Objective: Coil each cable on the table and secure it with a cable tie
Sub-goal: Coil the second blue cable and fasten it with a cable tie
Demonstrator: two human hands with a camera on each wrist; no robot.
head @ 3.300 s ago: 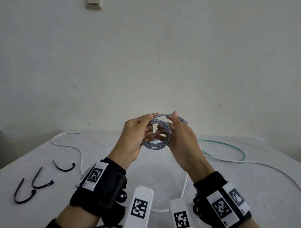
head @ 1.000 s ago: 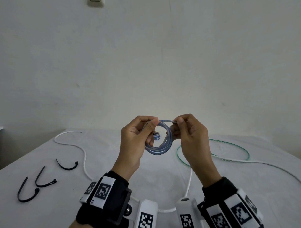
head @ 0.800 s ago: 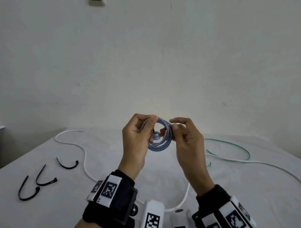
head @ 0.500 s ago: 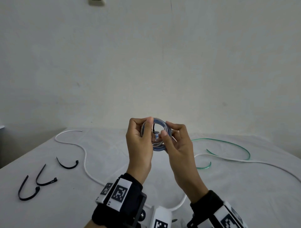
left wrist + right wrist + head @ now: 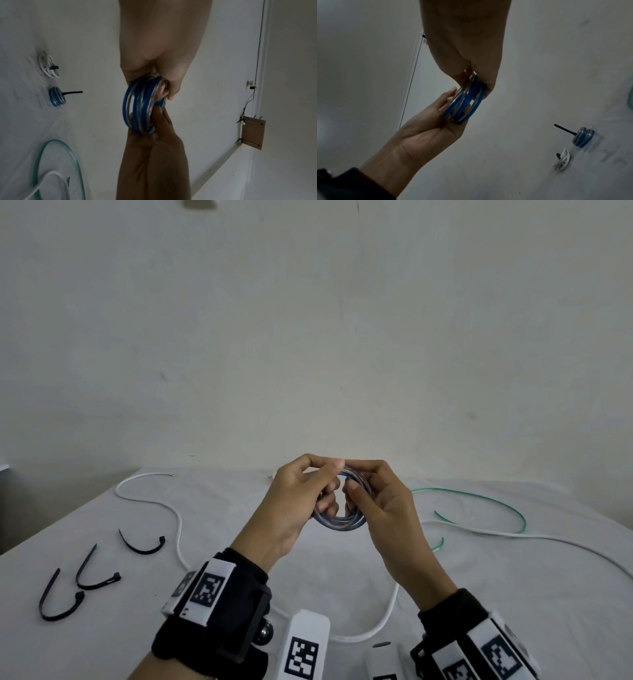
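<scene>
Above the table (image 5: 513,594), the left hand (image 5: 291,501) and right hand (image 5: 383,501) both pinch the blue coil (image 5: 339,523), fingers clamped on opposite sides. Left of the coil lie three black cable ties (image 5: 140,546); beyond it, the green cable (image 5: 479,501).

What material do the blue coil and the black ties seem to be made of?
Blue coil: likely clear, glossy plastic sheathing over blue and silvery strands; it shines and partly lets light through. The left hand and right hand hold it.
Black ties: probably matte, springy nylon or similar plastic; thin strips keeping a curve, each with a small head.
</scene>
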